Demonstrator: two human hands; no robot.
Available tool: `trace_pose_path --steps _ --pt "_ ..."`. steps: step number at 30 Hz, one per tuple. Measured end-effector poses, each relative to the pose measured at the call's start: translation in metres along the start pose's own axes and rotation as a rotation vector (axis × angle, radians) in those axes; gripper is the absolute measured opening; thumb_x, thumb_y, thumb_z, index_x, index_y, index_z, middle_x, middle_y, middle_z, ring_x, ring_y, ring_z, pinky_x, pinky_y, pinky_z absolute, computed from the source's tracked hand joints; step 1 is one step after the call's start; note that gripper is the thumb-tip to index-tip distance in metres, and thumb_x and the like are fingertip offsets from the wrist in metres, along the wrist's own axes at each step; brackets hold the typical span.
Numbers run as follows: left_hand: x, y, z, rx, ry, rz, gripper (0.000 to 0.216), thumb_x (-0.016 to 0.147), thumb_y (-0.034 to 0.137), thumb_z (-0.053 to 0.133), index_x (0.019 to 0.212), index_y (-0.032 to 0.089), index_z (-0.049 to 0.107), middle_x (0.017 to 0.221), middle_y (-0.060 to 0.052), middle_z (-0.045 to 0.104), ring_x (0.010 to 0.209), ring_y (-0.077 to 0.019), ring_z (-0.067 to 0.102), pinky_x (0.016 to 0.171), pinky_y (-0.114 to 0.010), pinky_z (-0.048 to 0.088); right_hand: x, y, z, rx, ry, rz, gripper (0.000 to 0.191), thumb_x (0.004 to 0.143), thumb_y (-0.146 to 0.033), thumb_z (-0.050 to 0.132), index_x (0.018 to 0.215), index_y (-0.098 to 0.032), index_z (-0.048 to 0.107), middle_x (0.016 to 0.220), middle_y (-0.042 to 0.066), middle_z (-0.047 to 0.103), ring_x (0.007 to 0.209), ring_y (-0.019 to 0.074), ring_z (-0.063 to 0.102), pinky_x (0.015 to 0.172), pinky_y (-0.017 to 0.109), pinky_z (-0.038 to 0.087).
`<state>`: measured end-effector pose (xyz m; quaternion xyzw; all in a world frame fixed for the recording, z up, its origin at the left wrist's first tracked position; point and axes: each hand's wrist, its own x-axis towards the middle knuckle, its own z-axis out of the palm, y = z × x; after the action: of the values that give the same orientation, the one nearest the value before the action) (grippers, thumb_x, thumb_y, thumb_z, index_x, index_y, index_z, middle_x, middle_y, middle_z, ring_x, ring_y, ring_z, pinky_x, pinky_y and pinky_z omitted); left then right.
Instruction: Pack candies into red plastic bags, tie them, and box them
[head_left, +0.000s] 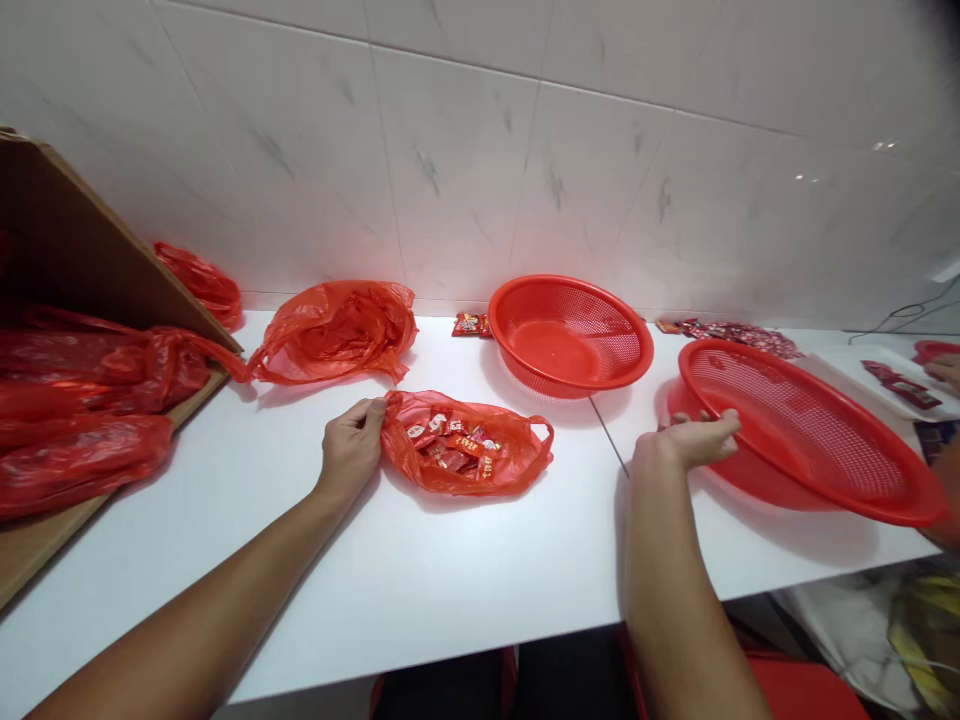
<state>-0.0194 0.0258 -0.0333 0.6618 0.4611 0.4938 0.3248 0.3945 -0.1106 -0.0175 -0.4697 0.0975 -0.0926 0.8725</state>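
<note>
My left hand point(351, 445) pinches the left edge of a red plastic bag point(465, 455) that lies on the white table point(420, 580) and holds several small wrapped candies. My right hand point(686, 440) grips the near rim of a large red perforated basket point(810, 430), which is tilted up on its left side. A second red basket point(570, 335) sits upright and empty near the wall, between the two hands.
A crumpled red bag point(334, 330) lies behind my left hand. A cardboard box point(67, 250) with more red bags stands at the left. Loose candy packets point(469, 323) lie by the wall. Another person's hand point(946, 370) shows at the right edge beside a white tray point(862, 370).
</note>
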Motion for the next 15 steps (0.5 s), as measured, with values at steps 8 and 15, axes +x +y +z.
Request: trace_pose_path --steps 8,15 --pt "-0.001 -0.002 0.004 -0.024 -0.038 0.003 0.038 0.091 0.049 0.073 0.116 0.02 0.076 0.088 -0.002 0.07 0.079 -0.0183 0.062 0.08 -0.03 0.05 -0.031 -0.008 0.001 0.068 -0.08 0.027 0.016 0.084 -0.032 0.05 0.089 -0.028 0.035 0.099 0.003 0.052 0.064 0.0112 0.053 0.04 0.02 0.034" --pt "-0.002 -0.002 0.006 -0.074 -0.038 0.011 0.035 0.092 0.045 0.071 0.116 0.02 0.07 0.087 0.0 0.064 0.078 -0.0165 0.06 0.078 -0.029 0.05 -0.029 -0.016 -0.003 -0.145 -0.133 -0.235 0.009 0.089 -0.034 0.034 0.085 -0.029 0.027 0.092 0.005 0.05 0.068 0.0197 0.052 0.048 0.035 0.036"
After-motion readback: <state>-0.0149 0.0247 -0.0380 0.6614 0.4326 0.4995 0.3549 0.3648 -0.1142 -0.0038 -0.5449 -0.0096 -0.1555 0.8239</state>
